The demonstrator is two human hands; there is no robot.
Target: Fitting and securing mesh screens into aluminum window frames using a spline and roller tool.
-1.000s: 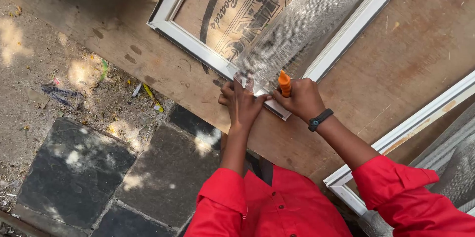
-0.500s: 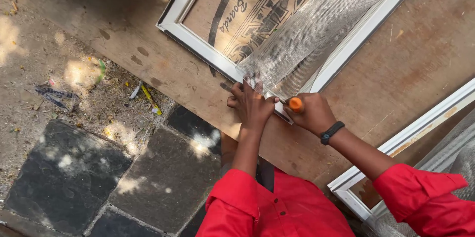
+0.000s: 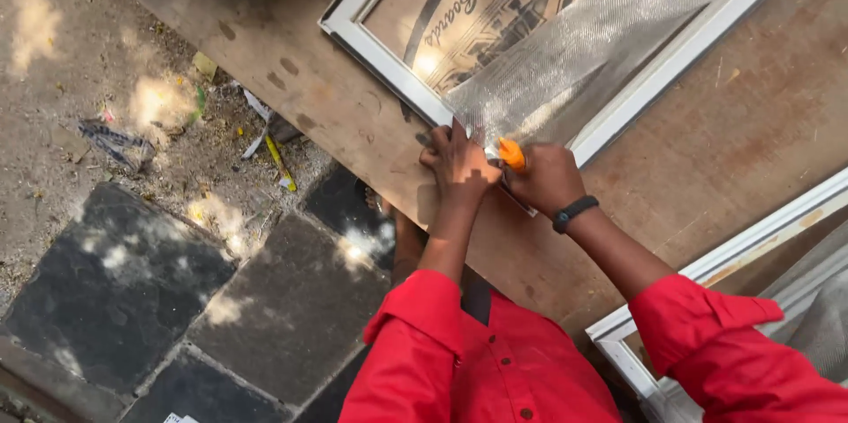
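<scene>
A white window frame (image 3: 380, 70) lies on a brown wooden board (image 3: 724, 158), with a strip of silvery mesh (image 3: 601, 43) laid across it. My left hand (image 3: 459, 167) presses flat on the frame's near rail, fingers spread on the mesh edge. Right beside it, my right hand (image 3: 548, 177) grips an orange-handled tool (image 3: 511, 154) with its tip down at the frame's rail. A black band sits on my right wrist. Both sleeves are red.
A second white frame (image 3: 751, 242) lies at the right, over the board's edge. Dark stone paving (image 3: 132, 273) and dusty ground with scraps of litter (image 3: 265, 145) are at the left. The board's near edge runs diagonally past my hands.
Both hands stay together on the near rail of the frame. The view has shifted, so they sit slightly further right in the picture. The orange tool stays in my right hand.
</scene>
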